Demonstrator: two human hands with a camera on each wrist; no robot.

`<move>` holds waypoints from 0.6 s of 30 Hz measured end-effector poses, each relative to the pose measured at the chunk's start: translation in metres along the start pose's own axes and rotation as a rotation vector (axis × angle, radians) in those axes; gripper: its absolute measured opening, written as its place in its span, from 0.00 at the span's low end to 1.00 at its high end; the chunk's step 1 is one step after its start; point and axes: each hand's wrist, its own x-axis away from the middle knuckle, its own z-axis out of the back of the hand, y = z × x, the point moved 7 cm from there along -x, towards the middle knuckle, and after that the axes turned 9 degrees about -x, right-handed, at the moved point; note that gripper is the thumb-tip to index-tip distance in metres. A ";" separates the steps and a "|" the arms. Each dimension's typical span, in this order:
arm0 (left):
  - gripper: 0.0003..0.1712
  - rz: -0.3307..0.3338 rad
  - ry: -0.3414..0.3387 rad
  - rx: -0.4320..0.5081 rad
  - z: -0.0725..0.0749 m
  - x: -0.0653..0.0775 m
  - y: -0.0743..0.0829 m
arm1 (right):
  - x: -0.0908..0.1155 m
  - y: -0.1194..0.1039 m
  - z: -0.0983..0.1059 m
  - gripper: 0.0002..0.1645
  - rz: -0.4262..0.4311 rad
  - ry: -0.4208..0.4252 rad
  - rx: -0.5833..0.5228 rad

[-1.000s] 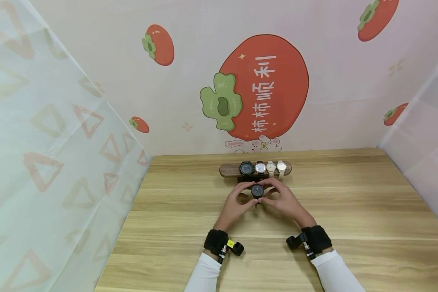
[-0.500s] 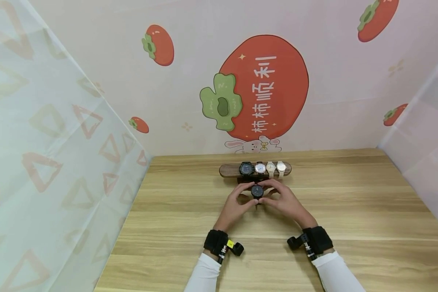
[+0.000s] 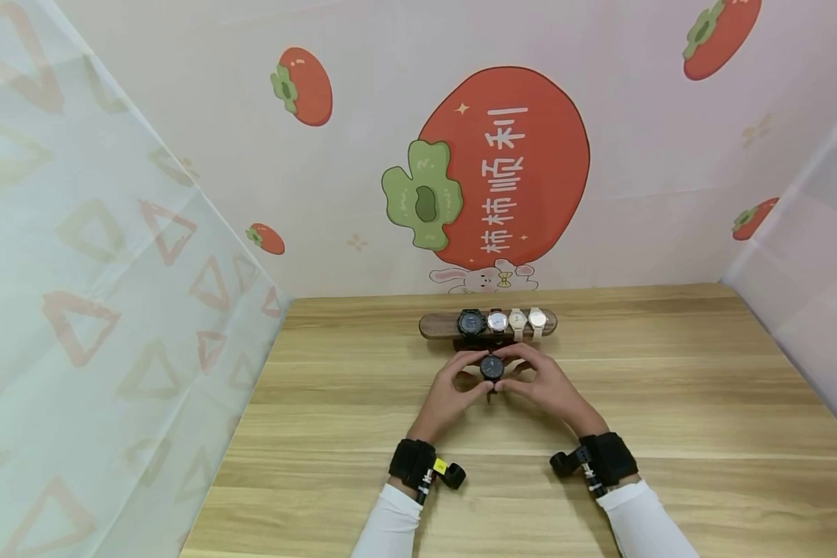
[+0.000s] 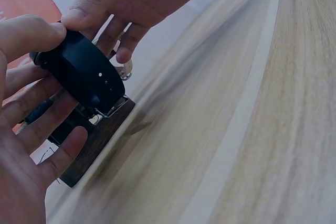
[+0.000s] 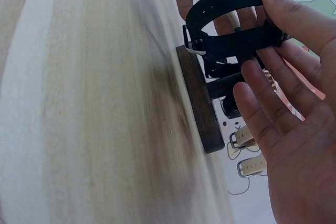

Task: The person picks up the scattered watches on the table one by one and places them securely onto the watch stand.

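Observation:
A black wristwatch (image 3: 491, 367) with a dark round face is held between both hands just in front of a wooden watch stand (image 3: 435, 325). My left hand (image 3: 452, 393) pinches its left side with thumb and fingers. On the other side my right hand (image 3: 545, 385) pinches it the same way. In the left wrist view the black strap (image 4: 86, 72) curves in a loop with its holes showing. The right wrist view shows the buckle (image 5: 193, 45) at the loop's lower end, fastened round, above the table.
Several watches sit on the stand's bar: a black one (image 3: 470, 322), a silver-faced one (image 3: 497, 321) and two with pale straps, one being the rightmost watch (image 3: 537, 318). The stand's dark base (image 5: 202, 103) rests on the wood-grain table (image 3: 335, 434). A printed cloth wall (image 3: 349, 178) stands behind.
Both hands have drawn the black watch very slightly towards the person, away from the stand. The grip looks the same.

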 end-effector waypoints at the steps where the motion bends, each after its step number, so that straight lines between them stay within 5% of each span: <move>1: 0.32 0.000 -0.001 -0.003 0.000 0.000 0.000 | 0.000 0.000 0.000 0.28 -0.003 0.000 0.001; 18: 0.31 -0.015 -0.005 -0.001 0.001 0.000 0.002 | 0.003 -0.004 0.000 0.28 -0.011 -0.009 0.011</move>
